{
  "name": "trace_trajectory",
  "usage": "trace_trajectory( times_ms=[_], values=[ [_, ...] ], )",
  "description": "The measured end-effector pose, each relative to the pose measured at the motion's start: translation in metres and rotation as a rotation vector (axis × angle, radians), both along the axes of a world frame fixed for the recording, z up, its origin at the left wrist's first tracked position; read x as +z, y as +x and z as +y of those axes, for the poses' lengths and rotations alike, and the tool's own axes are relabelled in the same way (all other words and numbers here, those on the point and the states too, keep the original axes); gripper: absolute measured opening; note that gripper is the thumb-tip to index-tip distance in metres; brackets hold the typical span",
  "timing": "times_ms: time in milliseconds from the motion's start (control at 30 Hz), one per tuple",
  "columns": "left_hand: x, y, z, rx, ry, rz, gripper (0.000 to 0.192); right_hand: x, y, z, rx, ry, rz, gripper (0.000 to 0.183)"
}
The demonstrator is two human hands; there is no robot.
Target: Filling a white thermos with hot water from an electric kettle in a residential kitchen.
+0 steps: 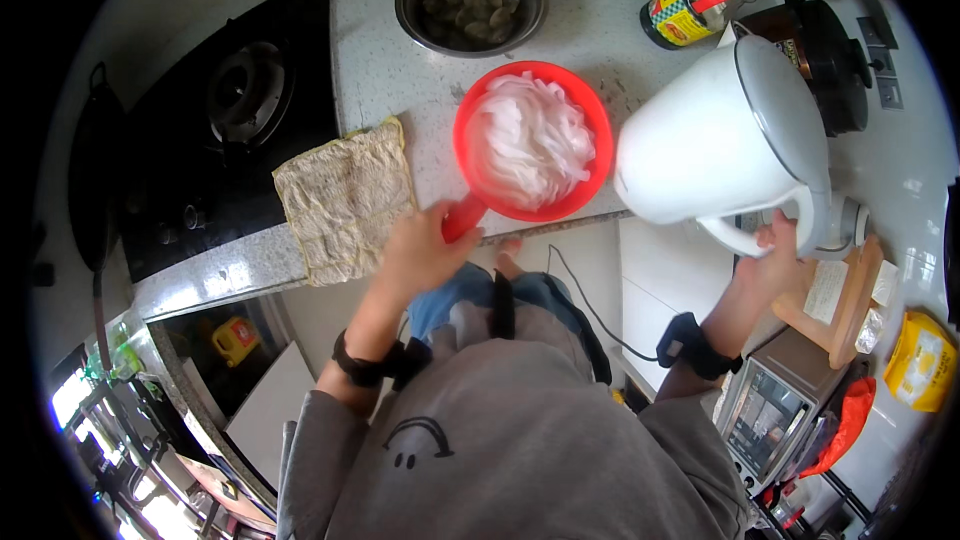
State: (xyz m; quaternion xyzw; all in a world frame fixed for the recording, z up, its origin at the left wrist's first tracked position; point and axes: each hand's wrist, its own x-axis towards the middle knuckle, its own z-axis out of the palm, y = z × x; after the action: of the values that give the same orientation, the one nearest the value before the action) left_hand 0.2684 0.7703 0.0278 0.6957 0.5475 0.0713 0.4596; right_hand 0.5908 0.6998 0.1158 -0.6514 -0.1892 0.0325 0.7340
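My left hand (420, 251) grips the handle (463, 217) of a red plastic ladle-like bowl (602, 124) near the counter's front edge. White, flat, ribbon-like noodles (529, 142) fill the bowl; they look slightly blurred. In my right hand (772, 259) is the handle of a large white electric kettle (690, 139). The kettle is tilted, with its grey lid towards the right and its base close beside the red bowl. No water is seen flowing from it.
Behind the red bowl stands a steel basin (405, 11) of clams (480, 7). A crumpled beige cloth (345, 199) lies beside the black gas hob (296, 37). A sauce bottle (679, 19) and a black pot (840, 52) are at the back right. A toaster oven (776, 397) sits to the right.
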Motion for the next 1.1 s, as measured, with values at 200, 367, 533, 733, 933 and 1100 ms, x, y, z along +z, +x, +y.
trace_trajectory(
  times_ms=[200,367,533,733,933,1100],
  values=[
    [0.005,-0.001,-0.003,0.166,-0.561,-0.297,0.038,-0.043,0.006,0.027,-0.062,0.047,-0.057,0.013],
    [0.006,-0.001,-0.005,0.11,-0.519,-0.318,0.038,-0.069,0.005,0.032,-0.088,0.041,-0.085,0.01],
    [0.003,0.01,-0.003,0.14,-0.514,-0.36,0.038,-0.086,0.004,0.032,-0.164,0.039,-0.031,0.013],
    [0.006,0.007,0.002,0.083,-0.493,-0.304,0.038,-0.08,-0.012,0.019,-0.144,-0.466,-0.378,0.043],
    [0.004,0.009,0.003,0.023,-0.485,-0.279,0.033,-0.059,-0.098,0.015,0.624,-0.673,-0.534,0.039],
    [-0.001,0.008,0.001,0.077,-0.496,-0.255,0.039,-0.074,-0.116,0.068,0.859,-1.125,-0.809,0.04]
  ],
)
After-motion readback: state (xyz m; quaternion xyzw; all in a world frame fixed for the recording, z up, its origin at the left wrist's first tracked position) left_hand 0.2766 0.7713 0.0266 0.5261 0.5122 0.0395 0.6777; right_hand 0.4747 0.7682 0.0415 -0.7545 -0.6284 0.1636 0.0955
